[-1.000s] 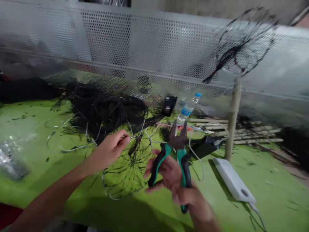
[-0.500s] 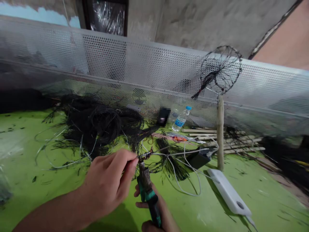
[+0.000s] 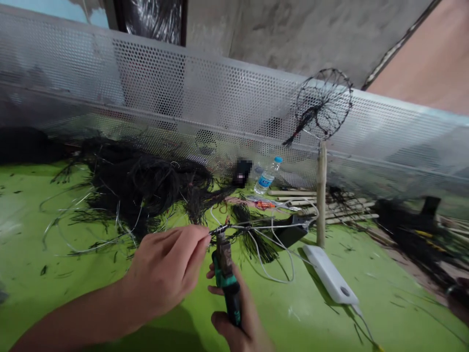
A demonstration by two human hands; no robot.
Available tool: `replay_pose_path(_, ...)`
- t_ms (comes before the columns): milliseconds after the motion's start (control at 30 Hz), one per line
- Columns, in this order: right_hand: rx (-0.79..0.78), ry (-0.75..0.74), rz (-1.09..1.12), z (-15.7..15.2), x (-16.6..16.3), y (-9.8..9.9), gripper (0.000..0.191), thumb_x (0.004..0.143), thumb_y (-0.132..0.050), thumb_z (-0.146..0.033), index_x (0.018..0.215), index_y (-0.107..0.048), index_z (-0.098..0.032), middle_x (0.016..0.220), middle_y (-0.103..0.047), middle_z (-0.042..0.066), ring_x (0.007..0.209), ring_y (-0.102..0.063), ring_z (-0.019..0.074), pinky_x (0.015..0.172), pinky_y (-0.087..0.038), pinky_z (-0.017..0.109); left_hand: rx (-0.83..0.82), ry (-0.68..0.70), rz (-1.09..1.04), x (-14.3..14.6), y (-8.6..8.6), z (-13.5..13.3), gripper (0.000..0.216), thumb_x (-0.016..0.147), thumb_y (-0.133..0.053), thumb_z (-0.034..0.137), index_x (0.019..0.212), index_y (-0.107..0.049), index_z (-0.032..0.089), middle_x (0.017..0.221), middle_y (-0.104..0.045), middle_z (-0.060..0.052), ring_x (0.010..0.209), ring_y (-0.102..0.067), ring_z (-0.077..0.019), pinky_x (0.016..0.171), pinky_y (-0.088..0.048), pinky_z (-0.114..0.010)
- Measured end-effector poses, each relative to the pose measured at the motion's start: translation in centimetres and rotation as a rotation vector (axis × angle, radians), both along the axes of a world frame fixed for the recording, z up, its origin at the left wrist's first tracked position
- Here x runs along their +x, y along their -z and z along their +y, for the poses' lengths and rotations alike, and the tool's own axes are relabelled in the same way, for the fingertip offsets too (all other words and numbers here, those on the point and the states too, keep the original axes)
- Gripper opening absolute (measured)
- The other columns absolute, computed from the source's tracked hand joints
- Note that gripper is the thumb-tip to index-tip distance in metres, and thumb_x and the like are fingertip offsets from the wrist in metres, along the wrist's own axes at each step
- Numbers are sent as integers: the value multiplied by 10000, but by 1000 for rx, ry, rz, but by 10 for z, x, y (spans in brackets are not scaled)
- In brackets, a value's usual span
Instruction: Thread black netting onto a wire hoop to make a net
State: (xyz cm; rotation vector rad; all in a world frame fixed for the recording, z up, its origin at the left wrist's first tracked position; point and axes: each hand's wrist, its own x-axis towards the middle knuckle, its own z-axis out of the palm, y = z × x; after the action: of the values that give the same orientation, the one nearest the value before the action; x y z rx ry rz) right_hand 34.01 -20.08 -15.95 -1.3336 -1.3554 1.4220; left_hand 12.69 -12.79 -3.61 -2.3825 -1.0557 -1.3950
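My left hand (image 3: 166,269) is pinched closed on a thin wire wrapped with dark cord (image 3: 220,229), its far tip reddish. My right hand (image 3: 248,325) grips a pair of pliers (image 3: 227,278) with green and black handles and worn dark jaws. The jaws point up and touch or nearly touch the wire just beyond my left fingertips; whether they bite on it I cannot tell. Behind them lies a bundle of black cords (image 3: 260,242). A big tangle of black netting cord (image 3: 146,181) rests further left.
A wooden post (image 3: 321,195) stands at right, with a round black net (image 3: 324,105) above it. Around it are a white power bank (image 3: 330,275), a black box (image 3: 293,233) with white cable, a water bottle (image 3: 267,177) and sticks (image 3: 351,215). Perforated metal sheet (image 3: 227,98) runs behind.
The view has shifted slightly, so the background sits further left. The plier jaws have risen slightly towards the wire. Both hands keep their holds.
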Motion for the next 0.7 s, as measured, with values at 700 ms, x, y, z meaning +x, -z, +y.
replay_pose_path(700, 317, 64, -135, 15, -17, -1, 717, 847, -615, -255, 1545, -451, -221, 1280, -649, 125, 1029, -645, 267, 908, -563, 395, -306, 169, -44, -4, -11, -12, 138, 1052, -487, 193, 1030, -620, 220, 574, -505, 114, 435, -450, -50, 478, -329, -207)
